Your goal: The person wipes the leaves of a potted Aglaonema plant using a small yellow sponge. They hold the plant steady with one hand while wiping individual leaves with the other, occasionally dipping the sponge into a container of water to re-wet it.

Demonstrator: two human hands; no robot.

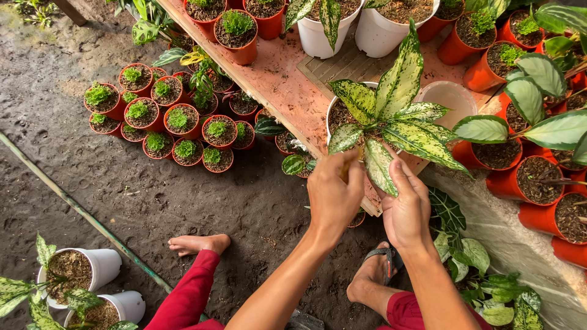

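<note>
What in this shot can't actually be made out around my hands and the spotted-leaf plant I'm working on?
All in the head view:
- Left hand fingertips: tucked behind the variegated plant leaves, so any grip is unclear.
- Right hand palm side: turned away from the camera.
- White pot front rim: covered by leaves and hands.
- Wooden bench: cut off by the top edge.
- Plants at lower left: cropped by the frame edge.

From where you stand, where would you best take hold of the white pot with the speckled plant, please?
Probably by the white pot's rim, from the near side where both hands already are. The leaves spread wide above it, so reaching in low under them looks safest.
</note>
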